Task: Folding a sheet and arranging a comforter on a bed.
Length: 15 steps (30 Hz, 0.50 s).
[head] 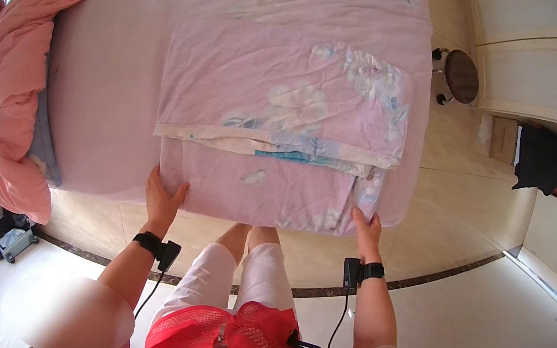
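A pink floral cloth (pixel 271 89), folded in layers, lies on the near part of a bed with a pink sheet (pixel 106 104). Its lower layer reaches the bed's near edge. My left hand (pixel 164 196) holds that layer at its near left corner, thumb on top. At the near right corner my right hand (pixel 367 231) has hold of the same layer, thumb also on top. Both hands' other fingers are partly hidden by the cloth. Across the middle, the upper layer's hem lies loosely open, with a blue strip showing.
A bunched salmon-coloured quilt (pixel 8 87) hangs over the bed's left side. A round stool (pixel 461 76) stands to the right, near cabinets (pixel 543 69) and a shelf with a black cloth (pixel 540 158). An open suitcase (pixel 13 237) lies on the floor at lower left.
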### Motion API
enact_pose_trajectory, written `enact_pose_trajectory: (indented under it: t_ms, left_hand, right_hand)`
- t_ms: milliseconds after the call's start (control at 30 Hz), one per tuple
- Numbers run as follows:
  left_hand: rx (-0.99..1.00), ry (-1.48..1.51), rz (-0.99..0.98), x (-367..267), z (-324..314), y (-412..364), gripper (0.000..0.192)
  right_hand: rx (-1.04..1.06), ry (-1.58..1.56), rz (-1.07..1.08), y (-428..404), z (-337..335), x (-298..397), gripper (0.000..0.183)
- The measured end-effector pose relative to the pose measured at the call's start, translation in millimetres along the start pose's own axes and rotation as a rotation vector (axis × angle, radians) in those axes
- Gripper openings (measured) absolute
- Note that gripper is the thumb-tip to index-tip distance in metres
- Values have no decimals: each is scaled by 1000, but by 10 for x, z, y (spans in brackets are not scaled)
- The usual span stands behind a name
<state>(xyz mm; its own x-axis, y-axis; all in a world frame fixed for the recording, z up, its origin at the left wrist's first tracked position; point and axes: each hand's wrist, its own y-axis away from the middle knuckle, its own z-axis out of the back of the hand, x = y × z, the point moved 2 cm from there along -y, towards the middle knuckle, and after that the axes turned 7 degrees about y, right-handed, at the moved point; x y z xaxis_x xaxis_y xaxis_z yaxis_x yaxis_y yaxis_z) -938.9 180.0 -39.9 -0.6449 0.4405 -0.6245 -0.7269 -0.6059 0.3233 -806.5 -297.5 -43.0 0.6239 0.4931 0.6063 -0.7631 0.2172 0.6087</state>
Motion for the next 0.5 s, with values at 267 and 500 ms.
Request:
enact_pose_trajectory:
  t_ms: [267, 500]
  left_hand:
    - [197, 516, 318, 264, 193, -12, 59]
    - [314, 829, 504, 155, 365, 317, 49]
  right_hand:
    - [148, -407, -101, 120, 143, 87, 42]
    - [191, -475, -216, 397, 320, 50, 41]
